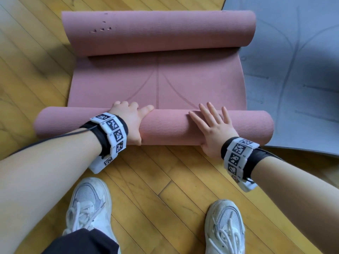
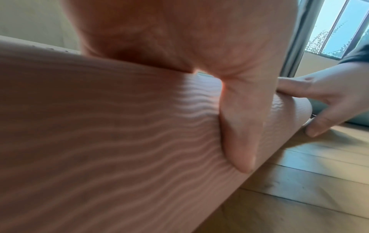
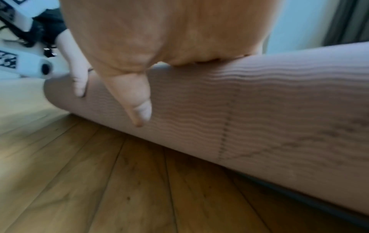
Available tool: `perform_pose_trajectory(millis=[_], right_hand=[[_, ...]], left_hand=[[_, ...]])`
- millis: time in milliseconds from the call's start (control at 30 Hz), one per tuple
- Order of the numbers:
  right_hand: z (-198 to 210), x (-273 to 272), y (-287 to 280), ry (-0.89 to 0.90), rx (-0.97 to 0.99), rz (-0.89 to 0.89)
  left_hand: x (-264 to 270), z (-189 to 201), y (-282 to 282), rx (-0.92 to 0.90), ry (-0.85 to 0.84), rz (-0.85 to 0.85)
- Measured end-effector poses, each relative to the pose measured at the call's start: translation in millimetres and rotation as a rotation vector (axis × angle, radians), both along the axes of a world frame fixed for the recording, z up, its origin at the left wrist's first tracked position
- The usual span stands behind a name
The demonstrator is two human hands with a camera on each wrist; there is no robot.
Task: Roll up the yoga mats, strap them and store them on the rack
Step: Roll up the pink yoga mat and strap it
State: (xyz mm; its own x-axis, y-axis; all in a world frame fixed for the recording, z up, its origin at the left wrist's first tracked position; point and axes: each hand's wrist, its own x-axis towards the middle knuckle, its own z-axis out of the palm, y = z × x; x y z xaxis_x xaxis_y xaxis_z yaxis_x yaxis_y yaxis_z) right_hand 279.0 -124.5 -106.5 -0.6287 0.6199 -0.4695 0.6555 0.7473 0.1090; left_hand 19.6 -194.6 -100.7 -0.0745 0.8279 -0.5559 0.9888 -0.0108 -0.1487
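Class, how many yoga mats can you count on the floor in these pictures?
2. The pink yoga mat lies under both hands, rolled at each end. The grey yoga mat lies flat to its right, partly out of frame. Others may lie outside the view.

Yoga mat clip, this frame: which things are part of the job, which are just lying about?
In the job:
- pink mat, rolled at both ends
- left hand, curled over the near roll
- right hand, flat on the near roll
- grey mat, flat, unrolled

Lying about:
- wooden floor
- white shoes
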Motion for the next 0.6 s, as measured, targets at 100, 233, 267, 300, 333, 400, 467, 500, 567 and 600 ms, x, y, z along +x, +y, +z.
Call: perform_pose_trajectory(millis=[100,233,267,300,333,400,467,500,567,600], right_hand=[[-4.0,-2.2,-8.3,0.036,-0.010,-0.029],[-4.0,-11.2,8.5,0.070,-0.012,-0.053],[-2.9,-14.2,14.8,0.075,-0.025,-0.053],[-2.0,-17.1,20.6,0.077,-0.041,-0.052],[-0.8,-19.3,25.5,0.075,-0.055,-0.050],[0.4,-21.2,29.7,0.057,-0.059,-0.048],[1.2,-18.7,25.9,0.055,-0.028,-0.063],[1.3,-15.8,21.6,0.066,-0.012,-0.079],[0.0,-7.2,12.2,0.082,0.001,-0.106],[-1.3,-2.8,8.5,0.079,0.004,-0.109]], left_hand=[[-1.8,0.2,4.8,-0.039,-0.034,0.023],[0.1,-0.3,-2.9,0.032,-0.105,0.013],[3.1,-0.7,-6.5,0.049,-0.102,-0.033],[6.4,-1.4,-10.1,0.049,-0.084,-0.077],[9.4,-2.8,-12.6,0.039,-0.064,-0.104],[12.2,-7.0,-13.5,0.035,-0.042,-0.099],[10.9,-10.4,-10.1,0.049,-0.030,-0.086],[9.6,-11.2,-7.6,0.058,-0.025,-0.085],[7.1,-12.6,-1.9,0.067,-0.033,-0.070],[6.3,-12.6,1.2,0.071,-0.041,-0.056]])
